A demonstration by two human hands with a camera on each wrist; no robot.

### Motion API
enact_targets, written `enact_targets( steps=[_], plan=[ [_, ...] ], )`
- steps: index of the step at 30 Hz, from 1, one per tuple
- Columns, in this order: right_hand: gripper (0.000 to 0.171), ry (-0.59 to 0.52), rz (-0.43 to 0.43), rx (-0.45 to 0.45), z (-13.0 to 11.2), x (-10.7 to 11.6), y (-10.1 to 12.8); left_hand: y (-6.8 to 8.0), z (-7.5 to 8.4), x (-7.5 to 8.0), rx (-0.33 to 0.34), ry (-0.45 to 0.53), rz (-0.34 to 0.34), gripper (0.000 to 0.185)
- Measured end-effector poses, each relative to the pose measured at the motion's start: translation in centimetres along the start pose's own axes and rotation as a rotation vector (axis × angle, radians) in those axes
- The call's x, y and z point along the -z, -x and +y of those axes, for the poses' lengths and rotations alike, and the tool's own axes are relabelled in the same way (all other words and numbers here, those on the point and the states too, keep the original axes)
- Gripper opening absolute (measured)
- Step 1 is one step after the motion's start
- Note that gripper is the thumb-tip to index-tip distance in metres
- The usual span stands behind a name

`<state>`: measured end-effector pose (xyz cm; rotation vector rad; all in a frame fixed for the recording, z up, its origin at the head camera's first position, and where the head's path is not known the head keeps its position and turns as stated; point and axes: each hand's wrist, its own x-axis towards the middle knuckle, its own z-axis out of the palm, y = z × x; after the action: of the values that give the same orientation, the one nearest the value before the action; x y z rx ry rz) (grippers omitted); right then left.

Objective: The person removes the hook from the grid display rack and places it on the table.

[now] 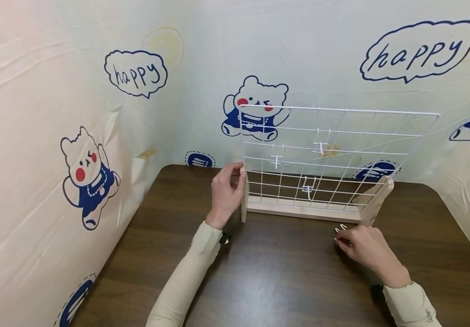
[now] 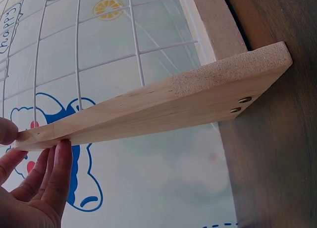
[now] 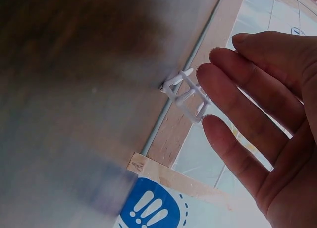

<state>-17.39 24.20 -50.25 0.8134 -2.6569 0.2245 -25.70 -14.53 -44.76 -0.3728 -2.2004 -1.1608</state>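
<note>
- Left hand (image 1: pixel 226 190) pinches the top end of the left wooden side foot (image 2: pixel 148 106) of the white wire grid panel (image 1: pixel 333 154), thumb and fingers closed on the wood, steadying the rack upright.
- Right hand (image 1: pixel 363 247) rests on the dark wood-grain table (image 1: pixel 284 272), fingers nearly straight. Its fingertips (image 3: pixel 213 74) touch a small white wire hook (image 3: pixel 187 95) lying on the table just ahead of them; no closed grasp shows.
- Just beyond that hook runs the pale wooden base rail (image 1: pixel 302 211), with the right side foot (image 1: pixel 378 197) close beside the right hand.
- Three white hooks already hang on the grid: one at upper right (image 1: pixel 320 146), one left of centre (image 1: pixel 276 160), one lower centre (image 1: pixel 308 187).
- Judged progress: three hooks mounted; the fourth lies loose, not yet lifted or hung.
- Cartoon bear sheeting (image 1: pixel 91 177) surrounds the table.
</note>
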Motion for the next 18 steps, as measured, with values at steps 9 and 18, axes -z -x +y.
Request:
enact_targets(
  steps=[9, 18],
  plan=[
    [0.016, 0.001, -0.024, 0.005, 0.01, 0.02, 0.03, -0.01, 0.11, -0.02, 0.002, 0.004, 0.004, 0.024],
    [0.021, -0.018, -0.082, 0.006, -0.05, 0.01, 0.06, 0.00, 0.01, -0.06, 0.010, 0.003, 0.003, 0.024]
  ],
)
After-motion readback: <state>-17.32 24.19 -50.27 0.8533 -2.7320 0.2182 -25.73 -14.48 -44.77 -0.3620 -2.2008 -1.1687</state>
